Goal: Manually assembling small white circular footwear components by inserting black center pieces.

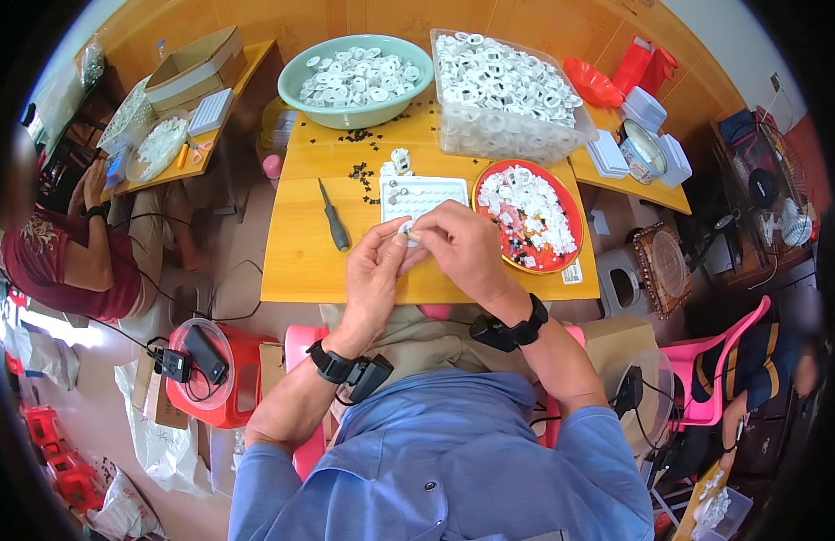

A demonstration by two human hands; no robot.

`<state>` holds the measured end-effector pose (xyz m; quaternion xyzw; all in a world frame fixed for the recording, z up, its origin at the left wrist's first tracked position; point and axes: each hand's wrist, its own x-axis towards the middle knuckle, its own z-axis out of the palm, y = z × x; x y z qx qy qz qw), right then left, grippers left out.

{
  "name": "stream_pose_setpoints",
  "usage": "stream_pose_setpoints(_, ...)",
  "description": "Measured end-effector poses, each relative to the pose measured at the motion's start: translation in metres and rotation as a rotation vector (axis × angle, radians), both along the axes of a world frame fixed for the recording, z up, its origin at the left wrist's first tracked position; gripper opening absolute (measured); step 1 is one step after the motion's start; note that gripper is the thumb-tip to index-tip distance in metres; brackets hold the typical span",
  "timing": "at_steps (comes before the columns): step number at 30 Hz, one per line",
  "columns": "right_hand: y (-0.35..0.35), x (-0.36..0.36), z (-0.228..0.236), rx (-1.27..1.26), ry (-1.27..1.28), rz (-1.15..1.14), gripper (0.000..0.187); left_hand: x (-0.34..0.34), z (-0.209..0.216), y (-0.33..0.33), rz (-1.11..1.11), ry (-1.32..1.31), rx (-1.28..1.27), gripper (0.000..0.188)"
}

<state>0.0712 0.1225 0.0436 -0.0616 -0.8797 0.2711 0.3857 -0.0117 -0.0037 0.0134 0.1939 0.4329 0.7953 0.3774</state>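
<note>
My left hand and my right hand meet over the near part of the wooden table. Between their fingertips is a small white plastic part, pinched from both sides; its far details are too small to tell. Just beyond my hands lies a white tray with rows of small hollows and a few parts on its left side. A few white round parts stand behind the tray. To the left rests a screwdriver with a dark handle. A red round tray at the right holds white and black small pieces.
A green basin and a clear plastic bin, both full of white parts, stand at the table's back. Small black pieces lie scattered at left. One person sits at a left side table; another is at far right.
</note>
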Motion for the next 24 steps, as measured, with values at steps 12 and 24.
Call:
stream_pose_setpoints(12,-0.002,0.002,-0.003,-0.223,-0.103,-0.034,0.007,0.001,-0.002,0.002,0.001,0.030,-0.018,0.029)
stream_pose_setpoints(24,-0.007,-0.006,-0.004,0.224,0.098,0.005,0.009,-0.001,-0.002,0.000,0.045,-0.047,0.092,0.028)
